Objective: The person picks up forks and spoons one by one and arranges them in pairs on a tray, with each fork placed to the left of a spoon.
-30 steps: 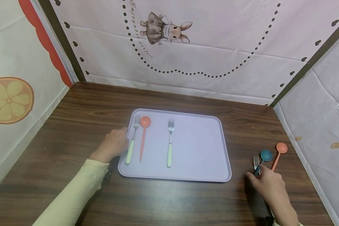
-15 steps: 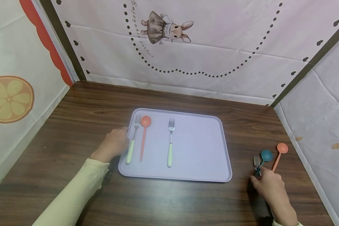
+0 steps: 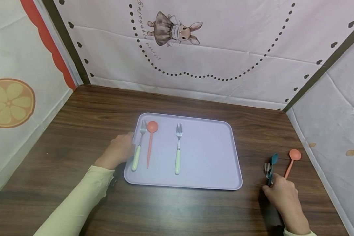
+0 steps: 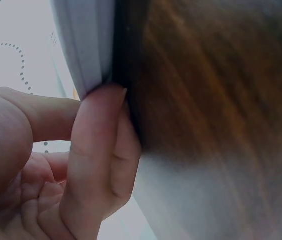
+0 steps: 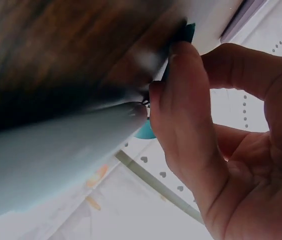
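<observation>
My right hand [image 3: 279, 191] lies on the table right of the lilac tray [image 3: 207, 157] and pinches the handle of a teal spoon [image 3: 273, 159], which is turned on its edge. In the right wrist view the fingertips [image 5: 181, 75] grip the teal handle [image 5: 187, 31]. A small fork [image 3: 267, 168] lies just left of that spoon and an orange spoon [image 3: 292, 160] just right. My left hand [image 3: 119, 150] holds the tray's left rim [image 4: 88, 55] between thumb and finger. On the tray lie a green-handled fork [image 3: 138, 148], an orange spoon [image 3: 150, 141] and a second green-handled fork [image 3: 178, 150].
The brown wooden table [image 3: 91, 111] is closed in by cloth walls at the back and on both sides. The right wall [image 3: 336, 124] stands close to the loose cutlery. The tray's right half [image 3: 212, 147] holds nothing.
The teal spoon has rolled from flat onto its edge and its bowl has shifted slightly away from me as my right fingers closed on the handle. My left hand stays put.
</observation>
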A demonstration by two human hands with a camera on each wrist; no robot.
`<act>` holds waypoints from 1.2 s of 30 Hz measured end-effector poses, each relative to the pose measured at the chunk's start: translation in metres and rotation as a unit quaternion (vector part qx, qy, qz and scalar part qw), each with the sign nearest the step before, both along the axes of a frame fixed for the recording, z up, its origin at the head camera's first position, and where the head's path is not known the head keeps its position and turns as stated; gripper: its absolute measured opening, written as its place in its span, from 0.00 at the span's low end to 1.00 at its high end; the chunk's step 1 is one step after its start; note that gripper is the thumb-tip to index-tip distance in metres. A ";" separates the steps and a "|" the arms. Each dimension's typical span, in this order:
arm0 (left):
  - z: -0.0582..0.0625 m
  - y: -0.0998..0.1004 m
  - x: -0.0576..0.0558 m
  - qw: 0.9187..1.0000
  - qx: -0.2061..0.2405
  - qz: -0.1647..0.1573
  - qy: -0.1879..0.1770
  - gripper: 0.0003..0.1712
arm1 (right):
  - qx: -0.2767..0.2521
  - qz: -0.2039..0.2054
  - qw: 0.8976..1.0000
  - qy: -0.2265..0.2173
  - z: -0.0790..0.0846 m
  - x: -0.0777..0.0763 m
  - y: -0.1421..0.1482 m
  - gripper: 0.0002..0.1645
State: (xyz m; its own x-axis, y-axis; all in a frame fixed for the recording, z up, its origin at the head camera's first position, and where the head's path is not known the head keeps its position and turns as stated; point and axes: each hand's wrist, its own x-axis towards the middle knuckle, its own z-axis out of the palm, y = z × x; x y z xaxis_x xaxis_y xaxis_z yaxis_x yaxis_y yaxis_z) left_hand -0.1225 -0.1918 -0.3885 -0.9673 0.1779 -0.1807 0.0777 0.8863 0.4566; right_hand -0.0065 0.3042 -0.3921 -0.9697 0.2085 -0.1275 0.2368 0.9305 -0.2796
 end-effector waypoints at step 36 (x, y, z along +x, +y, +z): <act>0.002 0.000 -0.001 1.000 0.000 0.003 -0.008 0.17 | -0.023 -0.004 0.999 0.029 0.014 -0.001 -0.017 0.40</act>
State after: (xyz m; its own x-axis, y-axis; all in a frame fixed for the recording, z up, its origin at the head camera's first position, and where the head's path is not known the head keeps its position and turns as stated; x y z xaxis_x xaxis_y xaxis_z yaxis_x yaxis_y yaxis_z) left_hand -0.1233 -0.1913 -0.3864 -0.9654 0.1714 -0.1965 0.0643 0.8868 0.4577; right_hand -0.0074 0.2867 -0.3784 -0.9739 0.2122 -0.0801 0.2268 0.9143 -0.3357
